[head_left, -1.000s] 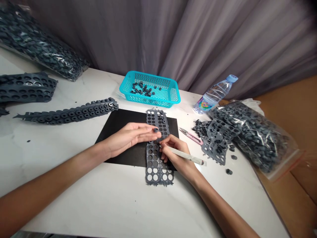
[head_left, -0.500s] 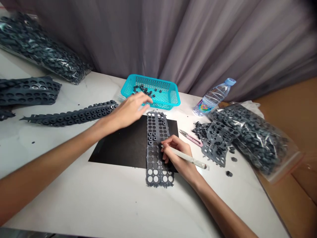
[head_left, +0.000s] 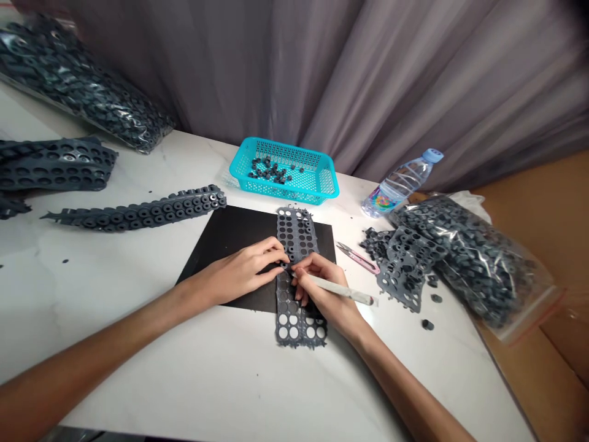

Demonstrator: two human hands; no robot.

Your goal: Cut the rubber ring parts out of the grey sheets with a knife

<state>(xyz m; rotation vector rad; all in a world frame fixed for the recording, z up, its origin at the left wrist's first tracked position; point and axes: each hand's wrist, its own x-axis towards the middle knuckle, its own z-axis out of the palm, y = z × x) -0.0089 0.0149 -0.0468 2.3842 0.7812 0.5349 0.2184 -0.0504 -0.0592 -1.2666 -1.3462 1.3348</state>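
A dark grey rubber sheet (head_left: 285, 307) with rows of round holes lies lengthwise before me, partly over a black mat (head_left: 216, 245). My left hand (head_left: 251, 267) reaches in from the left, thumb and fingertips closed around a small black rubber ring (head_left: 284, 265) at the sheet's middle; the fingers partly cover it. My right hand (head_left: 324, 285) holds a white pen-like tool (head_left: 347, 290) between thumb and fingers. The tool's tip is near the left fingertips, and what it touches is hard to make out. More rings sit in holes at the sheet's upper right.
Behind the sheet stands a turquoise basket (head_left: 329, 184) with several small black pieces. To the right are pink-handled snips (head_left: 361, 258), a water bottle (head_left: 400, 184), a perforated scrap sheet (head_left: 405, 276) and a filled bag (head_left: 478, 264). A ring-filled strip (head_left: 138, 212) and another bag (head_left: 83, 86) lie left.
My left hand has come from the front of the basket down to the middle of the sheet, beside my right hand. The right hand still holds the tool over the sheet.
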